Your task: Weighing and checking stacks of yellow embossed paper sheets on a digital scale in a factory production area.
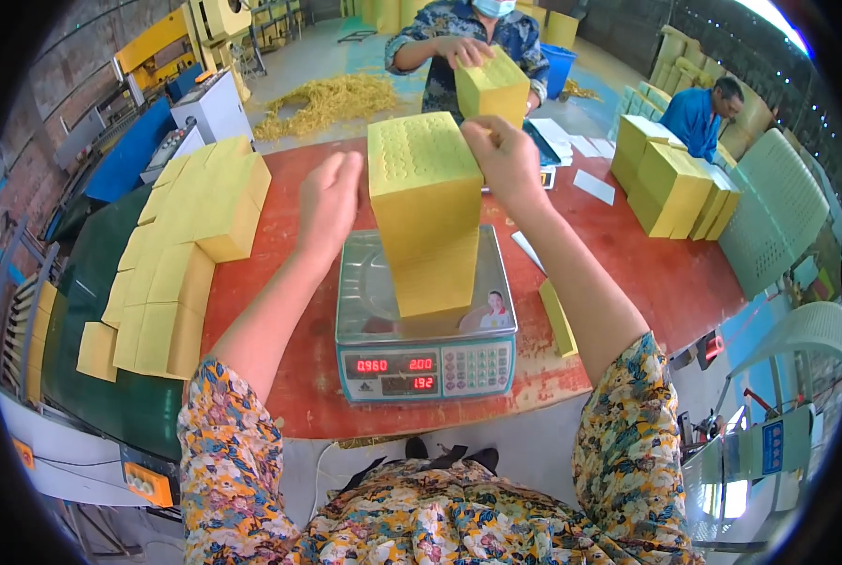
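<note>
A tall block of stacked yellow paper (430,245) with a wavy punched pattern on top stands upright on the metal pan of a digital scale (428,372), whose red display is lit. My left hand (331,200) is held beside the block's upper left side, fingers straight and a narrow gap away. At the upper right corner my right hand (504,162) has its fingers bent against the block's edge. The block's far side and my right fingertips are partly hidden.
Several yellow paper blocks (181,221) lie on the left of the red table (289,395). Across the table a person in camouflage (430,56) handles another yellow block (493,89). At right, a person in blue (689,118) sits behind more yellow blocks (671,198). A thin yellow piece (558,318) lies beside the scale.
</note>
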Tool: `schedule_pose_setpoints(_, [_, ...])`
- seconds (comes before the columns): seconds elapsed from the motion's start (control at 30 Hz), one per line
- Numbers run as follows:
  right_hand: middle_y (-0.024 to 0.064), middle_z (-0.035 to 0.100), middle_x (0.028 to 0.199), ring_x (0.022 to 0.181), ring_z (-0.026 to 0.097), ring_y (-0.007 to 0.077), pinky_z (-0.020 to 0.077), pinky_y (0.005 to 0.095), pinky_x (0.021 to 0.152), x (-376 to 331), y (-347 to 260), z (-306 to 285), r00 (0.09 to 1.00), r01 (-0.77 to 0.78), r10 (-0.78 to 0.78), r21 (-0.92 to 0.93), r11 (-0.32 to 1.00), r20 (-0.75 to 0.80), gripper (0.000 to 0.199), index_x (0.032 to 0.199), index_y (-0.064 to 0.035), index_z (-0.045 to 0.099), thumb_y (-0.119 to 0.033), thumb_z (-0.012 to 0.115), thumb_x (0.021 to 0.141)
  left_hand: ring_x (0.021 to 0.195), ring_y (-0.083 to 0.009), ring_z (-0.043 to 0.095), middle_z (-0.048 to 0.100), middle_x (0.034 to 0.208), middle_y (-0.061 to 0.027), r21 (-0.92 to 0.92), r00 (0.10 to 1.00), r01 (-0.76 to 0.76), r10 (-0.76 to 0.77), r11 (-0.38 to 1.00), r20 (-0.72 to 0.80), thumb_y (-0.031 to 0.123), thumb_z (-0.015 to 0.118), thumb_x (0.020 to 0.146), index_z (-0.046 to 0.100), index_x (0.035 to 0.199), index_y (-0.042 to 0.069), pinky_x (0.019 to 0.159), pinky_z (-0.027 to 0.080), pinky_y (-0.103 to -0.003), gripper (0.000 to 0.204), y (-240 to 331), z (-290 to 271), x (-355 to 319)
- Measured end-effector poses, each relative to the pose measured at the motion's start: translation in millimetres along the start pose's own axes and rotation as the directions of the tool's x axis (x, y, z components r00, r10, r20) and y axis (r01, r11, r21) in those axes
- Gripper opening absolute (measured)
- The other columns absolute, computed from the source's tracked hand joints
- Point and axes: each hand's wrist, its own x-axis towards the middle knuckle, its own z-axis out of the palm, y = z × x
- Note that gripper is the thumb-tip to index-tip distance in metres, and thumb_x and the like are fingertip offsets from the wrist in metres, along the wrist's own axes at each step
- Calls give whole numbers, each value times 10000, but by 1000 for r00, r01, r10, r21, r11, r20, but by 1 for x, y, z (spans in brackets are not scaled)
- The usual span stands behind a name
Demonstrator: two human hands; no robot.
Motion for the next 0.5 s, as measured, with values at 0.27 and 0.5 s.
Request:
schedule_pose_setpoints(0.27, [-12, 478, 611, 482, 397, 51, 324, 222, 442, -136, 24, -68, 951, -289, 309, 402, 869, 16, 230, 1100, 14, 654, -143, 518, 1002, 531, -58, 389, 428, 587, 16, -15, 916, 356, -352, 934, -191, 260, 462, 1043, 412, 699, 90, 475, 297, -259, 386, -48, -83, -223])
schedule_pose_setpoints(0.5, [-40, 457, 621, 504, 387, 28, 339, 196, 462, -298, 98, -120, 869, -495, 472, 231, 838, 150, 188, 1090, -21, 660, -59, 498, 1004, 510, -288, 510, 509, 577, -142, 721, 954, 211, 21, 659, -299, 267, 578, 969, 470, 686, 45, 485, 368, -431, 375, -132, -104, -351])
